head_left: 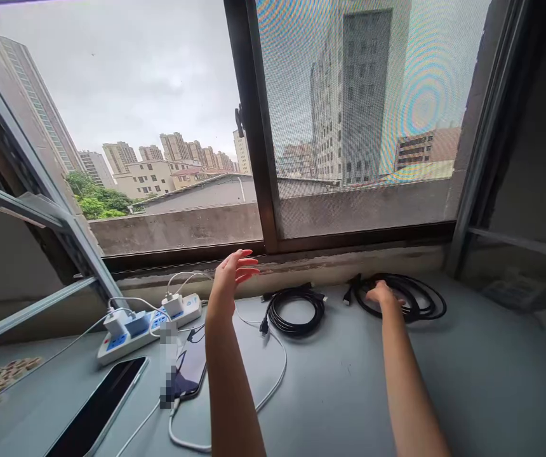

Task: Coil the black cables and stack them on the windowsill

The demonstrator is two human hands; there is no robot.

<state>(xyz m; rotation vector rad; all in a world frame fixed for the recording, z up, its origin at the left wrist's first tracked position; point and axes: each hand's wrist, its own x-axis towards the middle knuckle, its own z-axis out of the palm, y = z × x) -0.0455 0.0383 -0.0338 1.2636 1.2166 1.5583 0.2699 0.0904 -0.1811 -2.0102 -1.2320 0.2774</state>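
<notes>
My left hand is raised above the grey sill surface with its fingers stretched out and apart, holding nothing; it hovers near the window frame. My right hand rests on a coiled black cable at the back right, fingers curled down over the coil. A second coiled black cable lies between my two hands, touched by neither.
A white power strip with white chargers plugged in sits at the left. A phone on a white cable and a larger dark-screened device lie near the front. The window frame post rises just behind.
</notes>
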